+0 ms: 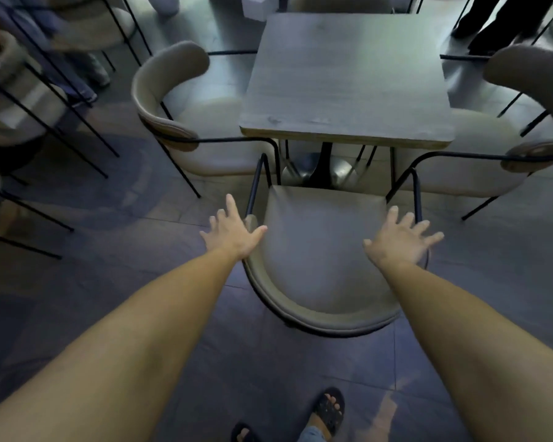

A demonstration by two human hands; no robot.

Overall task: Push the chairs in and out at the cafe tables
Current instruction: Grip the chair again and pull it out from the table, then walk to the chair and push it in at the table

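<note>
You have one view only, from the camera on your head, wide-angle and tilted steeply forward and down. It looks over your outstretched forearms to the near chair point(320, 250) just below, with the table point(348, 78) beyond it toward the top edge. Your sandalled feet point(328, 409) show at the bottom edge. Straight lines bow near the frame's sides.

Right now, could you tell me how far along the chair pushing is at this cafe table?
Done: the left side chair and right side chair sit close against the square table. In hand: the near chair stands clear of the table edge, with the left hand and right hand spread open over its curved backrest, gripping nothing. Left: take hold and slide it in.
</note>
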